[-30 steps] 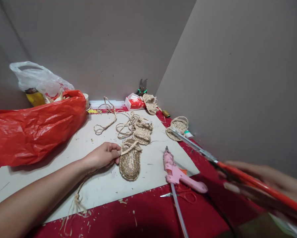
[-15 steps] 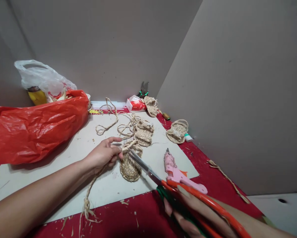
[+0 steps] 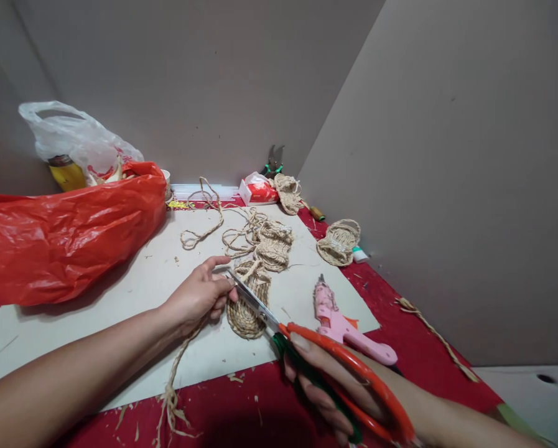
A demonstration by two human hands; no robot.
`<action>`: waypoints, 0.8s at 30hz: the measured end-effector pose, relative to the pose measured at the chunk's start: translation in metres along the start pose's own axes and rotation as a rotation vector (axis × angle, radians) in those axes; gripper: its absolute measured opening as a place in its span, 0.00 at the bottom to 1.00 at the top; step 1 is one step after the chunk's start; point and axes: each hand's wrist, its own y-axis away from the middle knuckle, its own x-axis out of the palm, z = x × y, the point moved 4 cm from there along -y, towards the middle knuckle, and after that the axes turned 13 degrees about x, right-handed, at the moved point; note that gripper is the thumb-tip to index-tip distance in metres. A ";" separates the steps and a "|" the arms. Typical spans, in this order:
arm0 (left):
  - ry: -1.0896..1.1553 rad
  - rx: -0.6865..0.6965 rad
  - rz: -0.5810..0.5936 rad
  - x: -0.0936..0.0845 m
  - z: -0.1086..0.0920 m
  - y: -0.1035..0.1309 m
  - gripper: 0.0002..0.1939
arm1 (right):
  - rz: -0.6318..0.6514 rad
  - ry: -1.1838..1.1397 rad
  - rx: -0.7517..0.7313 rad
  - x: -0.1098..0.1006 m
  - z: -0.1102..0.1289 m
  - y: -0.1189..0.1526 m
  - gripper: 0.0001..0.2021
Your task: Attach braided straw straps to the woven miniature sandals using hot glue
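Observation:
My right hand (image 3: 323,389) grips scissors (image 3: 372,367) with one orange and one green handle. Their blades reach up and left to the fingertips of my left hand (image 3: 208,289), across a small woven straw slipper (image 3: 248,317). My left hand pinches a braided straw cord (image 3: 178,361) beside that slipper; the cord trails below the wrist to a frayed knot. Just behind lies another straw slipper (image 3: 274,246) with loose cord (image 3: 241,236) around it. Whether the blades touch the cord is hidden by my fingers.
A pink glue gun (image 3: 339,323) lies right of the scissors on the white board (image 3: 134,348). Further right are a straw slipper (image 3: 339,242) and a cord piece (image 3: 437,339). A red bag (image 3: 73,242) fills the left; pliers (image 3: 274,162) and a tissue pack (image 3: 259,190) stand behind.
The scissors have moved left and up, their blade tips now at my left fingertips. My left hand keeps its pinch and has barely moved. The view has shifted slightly.

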 end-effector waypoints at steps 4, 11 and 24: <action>0.008 0.000 0.001 0.001 -0.001 0.000 0.29 | -0.004 -0.030 -0.004 -0.001 0.002 -0.002 0.25; 0.009 -0.012 0.003 0.003 -0.005 0.002 0.30 | 0.048 -0.174 -0.014 -0.005 -0.006 -0.009 0.23; -0.027 -0.081 0.003 0.001 -0.005 0.003 0.35 | 0.034 -0.170 -0.028 -0.003 -0.007 -0.008 0.22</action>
